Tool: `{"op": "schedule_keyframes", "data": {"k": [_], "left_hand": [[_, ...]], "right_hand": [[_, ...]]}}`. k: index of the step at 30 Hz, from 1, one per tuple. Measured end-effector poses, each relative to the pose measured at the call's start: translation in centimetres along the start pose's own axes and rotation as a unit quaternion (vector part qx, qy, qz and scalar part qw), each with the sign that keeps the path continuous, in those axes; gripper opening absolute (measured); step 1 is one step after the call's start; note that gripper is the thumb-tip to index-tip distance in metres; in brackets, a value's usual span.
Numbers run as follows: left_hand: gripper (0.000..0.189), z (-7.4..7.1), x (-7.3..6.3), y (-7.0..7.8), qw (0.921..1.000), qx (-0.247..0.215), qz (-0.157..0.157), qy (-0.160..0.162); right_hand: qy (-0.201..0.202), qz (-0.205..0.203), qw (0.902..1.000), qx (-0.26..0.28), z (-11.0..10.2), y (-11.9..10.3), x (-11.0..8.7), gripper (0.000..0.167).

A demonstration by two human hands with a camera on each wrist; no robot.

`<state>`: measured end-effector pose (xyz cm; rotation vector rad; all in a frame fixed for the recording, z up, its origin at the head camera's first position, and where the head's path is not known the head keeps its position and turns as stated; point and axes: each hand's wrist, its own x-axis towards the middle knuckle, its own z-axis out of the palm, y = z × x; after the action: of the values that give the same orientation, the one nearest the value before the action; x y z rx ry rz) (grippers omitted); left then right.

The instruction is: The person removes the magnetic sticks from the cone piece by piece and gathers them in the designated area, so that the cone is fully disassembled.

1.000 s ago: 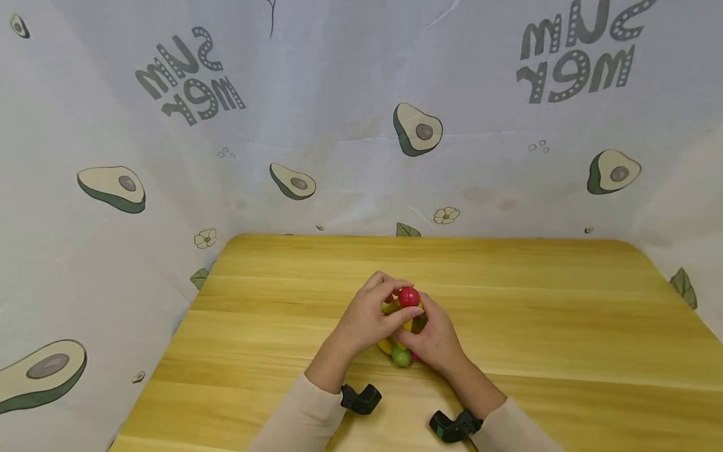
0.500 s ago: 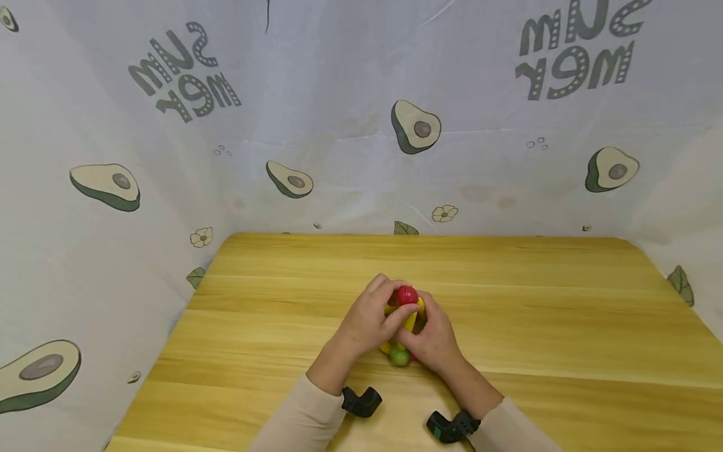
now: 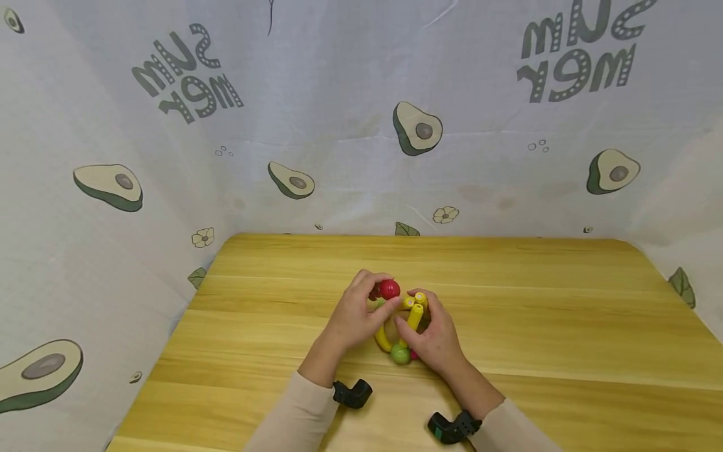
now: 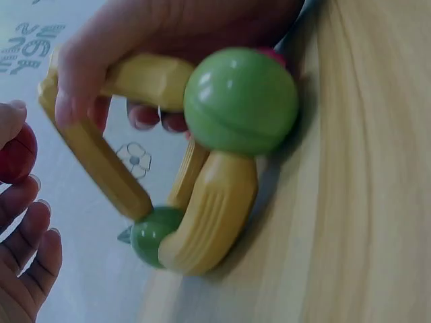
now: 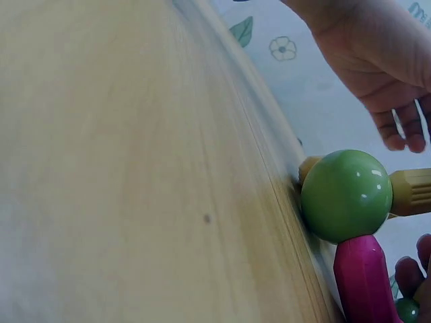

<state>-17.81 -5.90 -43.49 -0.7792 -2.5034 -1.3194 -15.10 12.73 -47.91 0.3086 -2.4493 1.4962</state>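
My left hand (image 3: 354,317) pinches a glossy red ball (image 3: 390,289) between thumb and fingers. It is apart from a toy frame of yellow rods and green balls standing on the table. My right hand (image 3: 437,336) grips that frame by its upright yellow rods (image 3: 415,319), whose upper ends meet with no ball on them. A green ball (image 4: 241,101) at the near bottom corner joins a yellow rod, a curved yellow rod (image 4: 214,212) and a magenta rod (image 5: 363,279). Another green ball (image 4: 153,235) sits at a farther corner. My right fingers partly hide the frame.
The wooden table (image 3: 271,301) extends around both hands. A white curtain (image 3: 339,94) printed with avocados hangs along its back and left sides. Black wrist cameras, one (image 3: 353,394) on the left and one (image 3: 454,428) on the right, sit near the forearms.
My left hand has moved left with the red ball, off the top of the yellow rods. Their ends now show. My right hand has stayed nearly still on the frame.
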Motion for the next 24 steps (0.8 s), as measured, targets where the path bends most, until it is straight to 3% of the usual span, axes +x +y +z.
{"op": "schedule_keyframes", "data": {"k": [6,9,13,15,24], "left_hand": [[0.04,-1.1,-0.1,-2.2,0.999,0.004,-0.035,0.027],[0.042,-1.5,-0.3,-3.7,0.9959,0.012,-0.085,0.029],[0.043,-2.2,-0.8,-5.4,0.9849,0.034,-0.168,0.022],[0.042,-2.4,-1.0,-6.1,0.9794,0.047,-0.195,0.024],[0.045,-3.0,-1.5,-7.7,0.9701,0.082,-0.226,0.036]], "right_hand": [[0.004,-0.003,1.0,-0.003,0.1,0.1,0.0,0.057],[0.005,-0.008,1.0,-0.002,0.1,0.1,0.0,0.057],[0.003,-0.007,1.0,0.006,0.1,0.1,0.1,0.056],[0.002,-0.009,0.9999,0.013,0.2,0.2,0.1,0.056],[-0.003,-0.008,0.9997,0.024,0.2,0.3,0.1,0.053]]}}
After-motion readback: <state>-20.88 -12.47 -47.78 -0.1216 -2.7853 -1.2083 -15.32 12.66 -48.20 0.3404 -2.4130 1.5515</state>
